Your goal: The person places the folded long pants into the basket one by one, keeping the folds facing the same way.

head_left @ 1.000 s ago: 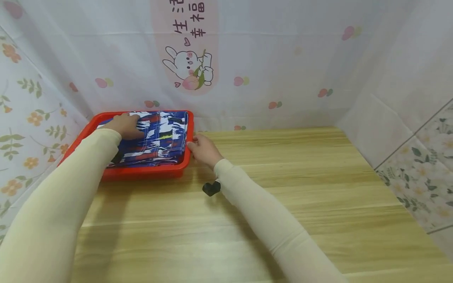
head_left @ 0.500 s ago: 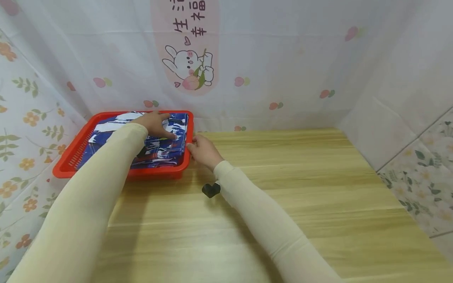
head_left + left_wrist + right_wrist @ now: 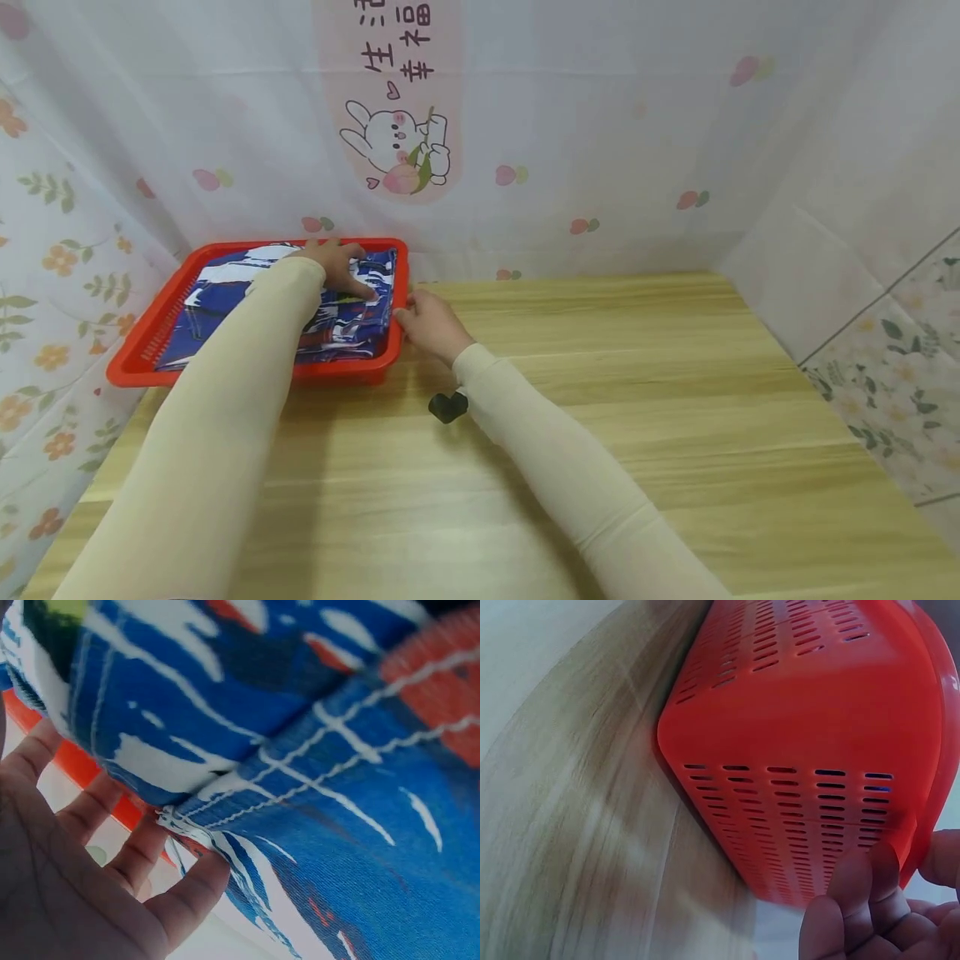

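Note:
A folded denim garment, splashed in blue, white and red, lies inside a red plastic basket at the table's left. My left hand rests on the garment's right part with fingers spread. Close up in the left wrist view, its fingers, nearly straight, touch the double-stitched edge of the cloth. My right hand pinches the basket's right rim, thumb on top and fingers curled beneath, as the right wrist view shows. The left forearm hides part of the garment and the basket's front.
The wooden table extends to the right of the basket. A printed white curtain hangs right behind it, and a floral curtain borders the left side. A black wrist mount hangs under the right wrist.
My left hand has moved right across the garment, from its left part to near the right edge, uncovering the left side. The right hand has stayed at the rim.

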Motion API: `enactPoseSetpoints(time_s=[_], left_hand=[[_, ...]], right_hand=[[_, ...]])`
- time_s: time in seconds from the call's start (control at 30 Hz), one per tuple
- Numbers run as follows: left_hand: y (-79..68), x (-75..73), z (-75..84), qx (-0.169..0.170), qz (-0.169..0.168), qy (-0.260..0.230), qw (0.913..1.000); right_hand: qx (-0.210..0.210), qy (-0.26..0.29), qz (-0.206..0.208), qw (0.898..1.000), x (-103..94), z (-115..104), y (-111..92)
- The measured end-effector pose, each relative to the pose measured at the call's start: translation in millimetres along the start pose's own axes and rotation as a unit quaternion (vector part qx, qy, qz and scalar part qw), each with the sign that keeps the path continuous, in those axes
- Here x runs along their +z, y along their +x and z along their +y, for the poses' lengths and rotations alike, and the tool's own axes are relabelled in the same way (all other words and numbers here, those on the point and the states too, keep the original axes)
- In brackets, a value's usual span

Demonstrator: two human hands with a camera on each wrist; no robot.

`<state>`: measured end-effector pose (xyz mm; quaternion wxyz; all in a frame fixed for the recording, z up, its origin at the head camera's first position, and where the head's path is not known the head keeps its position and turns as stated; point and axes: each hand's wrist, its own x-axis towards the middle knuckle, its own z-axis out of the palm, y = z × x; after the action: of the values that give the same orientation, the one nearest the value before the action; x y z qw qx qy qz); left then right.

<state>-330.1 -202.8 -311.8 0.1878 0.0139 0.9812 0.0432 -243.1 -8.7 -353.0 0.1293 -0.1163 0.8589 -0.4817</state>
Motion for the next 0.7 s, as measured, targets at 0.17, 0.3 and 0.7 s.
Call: enactPoseSetpoints(time_s=[0.17, 0.3, 0.7], left_hand=[[0.9, 0.3, 0.5, 0.009, 0.014, 0.002, 0.9999], [0.2, -0.5, 1.1, 0.008, 0.010, -0.013, 0.9998], [-8.9, -5.5, -4.1, 0.000, -0.030, -0.038, 0.9988]], right_hand=[[0.000, 0.001, 0.008, 1.000, -1.2, -0.6, -1.6], [-0.001, -0.005, 0.016, 1.000, -0.1, -0.1, -1.1], [-0.006, -0.010, 0.017, 1.000, 4.0, -1.3, -2.1]])
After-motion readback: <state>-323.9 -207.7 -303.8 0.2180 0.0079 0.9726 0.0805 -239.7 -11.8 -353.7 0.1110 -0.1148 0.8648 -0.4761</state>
